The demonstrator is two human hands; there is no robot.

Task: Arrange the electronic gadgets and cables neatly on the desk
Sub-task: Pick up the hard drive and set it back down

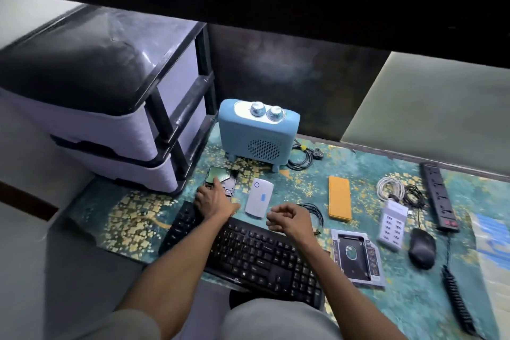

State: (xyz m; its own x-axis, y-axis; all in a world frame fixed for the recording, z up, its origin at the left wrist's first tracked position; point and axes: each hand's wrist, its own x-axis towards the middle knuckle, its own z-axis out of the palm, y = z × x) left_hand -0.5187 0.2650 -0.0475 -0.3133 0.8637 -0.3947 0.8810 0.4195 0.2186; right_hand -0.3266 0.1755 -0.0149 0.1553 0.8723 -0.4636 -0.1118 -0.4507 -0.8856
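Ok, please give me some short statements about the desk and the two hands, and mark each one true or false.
1. The left hand rests on the circuit-board drive. True.
2. The right hand holds the mouse. False: it hovers over the keyboard, holding nothing that I can see.
3. The orange case lies flat. True.
4. The blue heater has one knob. False: two knobs.
5. The power strip lies beside the drawers. False: it is at the far right.
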